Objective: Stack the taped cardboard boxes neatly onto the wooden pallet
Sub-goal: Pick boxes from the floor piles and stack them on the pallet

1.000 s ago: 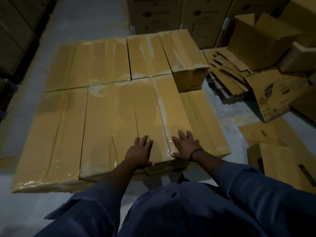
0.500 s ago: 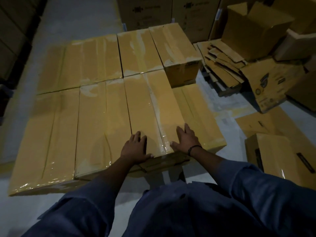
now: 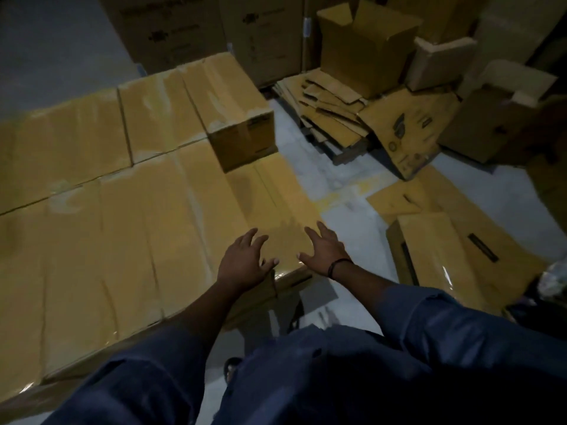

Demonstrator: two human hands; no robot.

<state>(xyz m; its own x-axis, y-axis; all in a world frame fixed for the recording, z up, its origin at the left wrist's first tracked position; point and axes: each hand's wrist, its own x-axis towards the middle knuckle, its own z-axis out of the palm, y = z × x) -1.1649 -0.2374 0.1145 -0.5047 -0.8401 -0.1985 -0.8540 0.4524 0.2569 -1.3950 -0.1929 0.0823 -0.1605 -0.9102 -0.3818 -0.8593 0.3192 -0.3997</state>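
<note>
- The taped boxes (image 3: 122,240) lay in a tight flat layer across the left and middle of the scene. One row stood near and another far. Whatever they rested on was hidden, so no pallet could be made out.
- At the right edge of the stack one lower box (image 3: 276,204) sat a step below the rest, with its near end toward the person.
- The left hand (image 3: 245,262) was at the near right corner of the upper layer, fingers spread and holding nothing.
- The right hand (image 3: 325,253) was over the near end of the lower box, fingers apart; whether it touched could not be told.
- The boxes were long and wrapped in glossy tape, so they were probably slick on top and awkward rather than fragile. Their weight could not be judged.
- Flat palms would likely slide, so the short ends or bottom edges looked the surest hold.
- Another taped box (image 3: 435,240) lay on the floor (image 3: 337,185) to the near right, well apart from the stack.
- All the taped boxes were sealed, their contents unseen.
- Far right, an open box (image 3: 368,35) stood with its flaps up and its inside in shadow, beside flattened cardboard (image 3: 325,111).
</note>
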